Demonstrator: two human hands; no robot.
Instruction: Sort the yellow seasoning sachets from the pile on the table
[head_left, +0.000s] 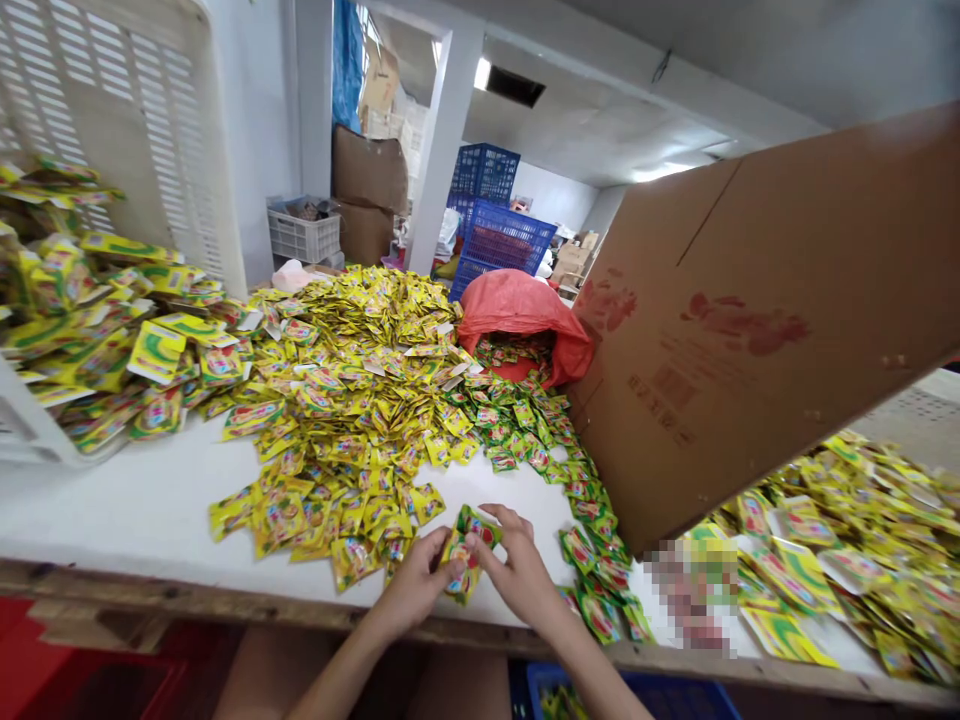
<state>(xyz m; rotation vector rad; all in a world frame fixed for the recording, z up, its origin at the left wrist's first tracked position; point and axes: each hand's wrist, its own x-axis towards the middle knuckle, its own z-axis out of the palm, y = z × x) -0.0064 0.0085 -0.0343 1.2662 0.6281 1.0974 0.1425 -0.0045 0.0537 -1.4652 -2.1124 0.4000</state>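
While a blue crate [690, 695] stands below the front edge of the table [517, 495], two bare hands meet just above that edge; the left hand [416, 580] pinches a yellow packet [460, 583] narrowly between thumb and forefinger; the right hand [521, 565] lays its thumb across the front, at a green packet [471, 522] overlapping the yellow one, its other fingers curled loosely; what the fingertips behind the packets do, I cannot tell. The step in hand looks like bringing the two packets together, edges matched; from this hold, the next move calls for steady thumb pressure, so that neither slick wrapper slides off the other.

Just beyond the hands lies a bare white patch; to its left spreads a broad heap of yellow packets [352, 410], within easy reach of the left hand; to its right runs a band of green packets [592, 540], on the right hand's side, leading back to the mouth of a red sack [517, 300]; a large cardboard box [750, 330] leans beside that band; at far left, more yellow packets spill from a white crate [225, 150]; well behind the table, blue baskets [504, 235] stand stacked near a pale post [444, 140].
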